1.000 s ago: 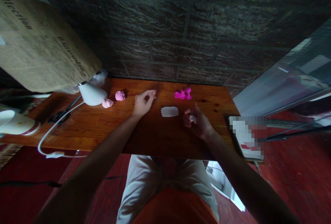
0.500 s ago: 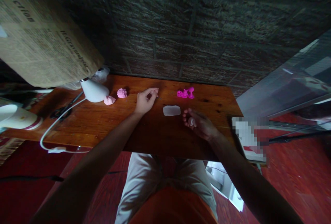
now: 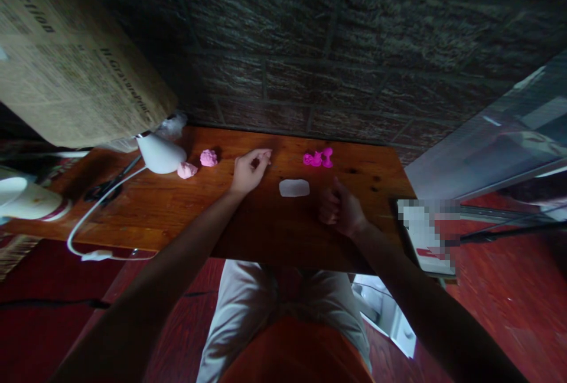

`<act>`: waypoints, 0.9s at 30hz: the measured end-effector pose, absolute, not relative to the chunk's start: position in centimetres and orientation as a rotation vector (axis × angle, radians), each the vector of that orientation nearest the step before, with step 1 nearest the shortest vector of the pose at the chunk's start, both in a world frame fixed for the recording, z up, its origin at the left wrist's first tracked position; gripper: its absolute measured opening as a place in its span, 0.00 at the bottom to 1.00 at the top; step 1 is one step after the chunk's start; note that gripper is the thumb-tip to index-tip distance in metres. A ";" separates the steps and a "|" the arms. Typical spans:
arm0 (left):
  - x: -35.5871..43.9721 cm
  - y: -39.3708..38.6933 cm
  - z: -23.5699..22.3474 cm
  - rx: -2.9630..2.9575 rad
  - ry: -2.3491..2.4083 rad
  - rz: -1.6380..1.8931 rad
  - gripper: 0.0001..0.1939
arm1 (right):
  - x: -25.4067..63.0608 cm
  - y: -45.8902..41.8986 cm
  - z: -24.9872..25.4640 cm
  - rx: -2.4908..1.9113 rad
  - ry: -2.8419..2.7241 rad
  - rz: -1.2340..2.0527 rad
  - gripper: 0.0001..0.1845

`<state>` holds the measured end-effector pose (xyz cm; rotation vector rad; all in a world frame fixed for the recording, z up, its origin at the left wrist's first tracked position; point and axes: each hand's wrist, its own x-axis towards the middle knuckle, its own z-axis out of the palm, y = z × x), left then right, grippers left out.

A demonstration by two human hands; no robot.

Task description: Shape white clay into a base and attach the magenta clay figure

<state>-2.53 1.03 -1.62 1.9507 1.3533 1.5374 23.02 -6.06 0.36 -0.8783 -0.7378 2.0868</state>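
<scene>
My left hand (image 3: 251, 169) rests on the wooden table (image 3: 283, 235), its fingers curled and thumb and fingertips meeting. Whether anything is pinched there cannot be made out. To its right lies a flat, white, rounded piece (image 3: 294, 187). My right hand (image 3: 340, 210) is closed and turned palm down, just right of that piece. The small white lump that showed in its palm half a second ago is now hidden by the fingers. Bright pink moulded shapes (image 3: 318, 158) lie behind, between my hands. Left of my left hand sit a pink crumpled lump (image 3: 209, 157) and a paler pink lump (image 3: 187, 170).
A lamp with a white base (image 3: 162, 153) and newsprint-patterned shade (image 3: 88, 70) stands at the left, its cord (image 3: 88, 210) looping forward. Black scissors (image 3: 113, 185) and a paper cup (image 3: 31, 197) lie beyond. A brick wall (image 3: 292, 46) backs the table.
My right hand has rolled over from palm up to palm down and closed, hiding the white lump. My left hand stays as it was.
</scene>
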 end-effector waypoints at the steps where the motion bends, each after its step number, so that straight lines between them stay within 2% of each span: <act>1: -2.5 1.0 -1.6 1.948 1.352 1.540 0.16 | 22.9 -6.1 0.3 -0.880 -0.743 2.082 0.36; 9: -2.5 1.0 -1.6 1.943 1.342 1.545 0.15 | 22.1 -6.1 0.9 -0.871 -0.762 1.976 0.33; 15: -2.4 1.2 -1.8 1.953 1.338 1.549 0.15 | 22.5 -6.5 0.3 -0.730 -0.751 2.107 0.40; 19: -2.4 1.1 -1.6 1.953 1.343 1.555 0.15 | 22.4 -6.7 0.3 -0.774 -0.774 2.096 0.40; 23: -2.3 0.9 -1.4 1.965 1.358 1.549 0.14 | 22.7 -6.9 0.7 -0.970 -1.052 1.786 0.38; 27: -2.3 0.9 -1.4 1.967 1.358 1.551 0.14 | 23.7 -8.0 0.3 -1.169 -1.674 1.185 0.22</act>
